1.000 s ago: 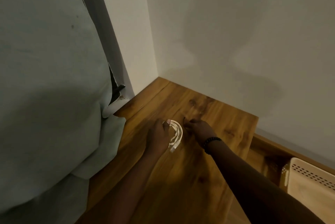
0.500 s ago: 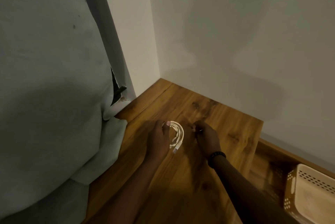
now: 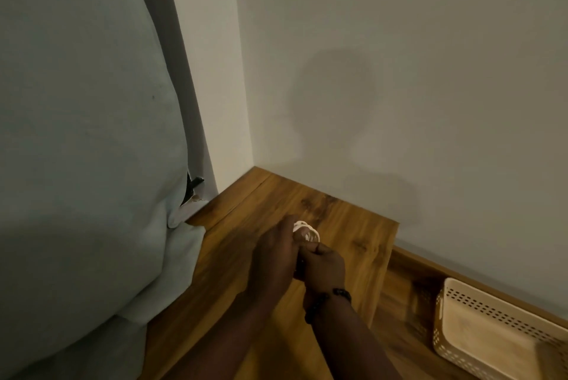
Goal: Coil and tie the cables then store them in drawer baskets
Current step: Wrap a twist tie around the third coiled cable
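Observation:
A small white cable coil [image 3: 307,230] shows just past my fingers, above the wooden top [image 3: 362,244]. My left hand [image 3: 275,256] grips the coil from the left, fingers curled round it. My right hand [image 3: 322,266], with a dark bead bracelet on the wrist, presses against the left one, fingers curled at the coil's near side; what they pinch is hidden. Most of the coil is covered by both hands. A cream perforated basket [image 3: 479,312] sits in the open drawer at the lower right.
A pale green cushion or bedding [image 3: 86,149] fills the left side and overlaps the wooden top's left edge. White walls meet in a corner behind the top. The drawer's wooden frame [image 3: 408,259] runs along the right wall.
My right hand has moved left and now meets the left hand at the coil. The coil is lifted off the wood and held more tightly, with less of it visible.

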